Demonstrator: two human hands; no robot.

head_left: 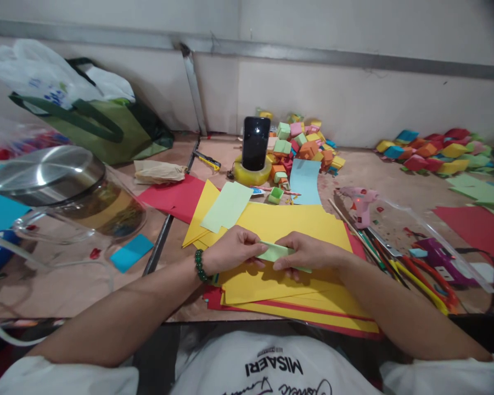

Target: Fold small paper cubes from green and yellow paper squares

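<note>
Between my two hands is a narrow strip of light green paper, held level above a stack of yellow paper sheets. My left hand pinches its left end between thumb and fingers; a green bead bracelet circles that wrist. At the other end, my right hand has thumb and fingers closed on the strip, with part of it showing below the fingers. Just beyond my left hand, a wider light green paper piece lies on the yellow sheets. A small green folded paper box stands behind the stack.
A phone leans upright on a yellow tape roll, beside a pile of colored paper cubes. On the right lie a pink glue gun, scissors and a purple device. A glass jar stands left.
</note>
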